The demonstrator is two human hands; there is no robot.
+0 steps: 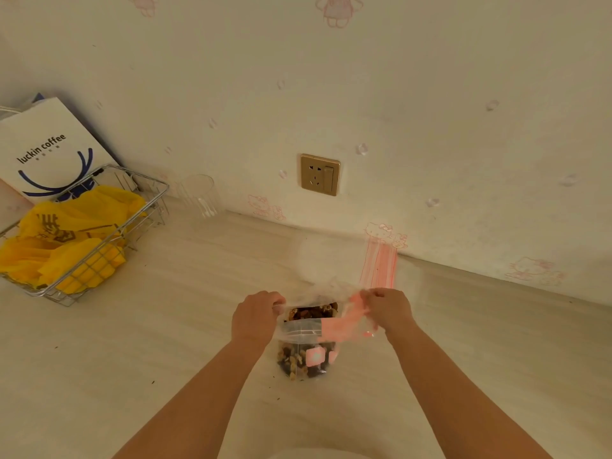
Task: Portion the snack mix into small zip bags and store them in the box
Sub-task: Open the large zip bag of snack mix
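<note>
A clear zip bag of brown snack mix with pink markings stands on the pale counter, its mouth open. My left hand pinches the left side of the bag's top. My right hand grips the right side, where a pink-striped bag edge is bunched up. A stack of empty zip bags with pink stripes lies flat behind the hands, near the wall. No storage box can be made out.
A wire basket with yellow plastic bags stands at the left, a white paper coffee bag behind it. A clear glass stands by the wall. A wall socket sits above the counter. Crumbs dot the counter.
</note>
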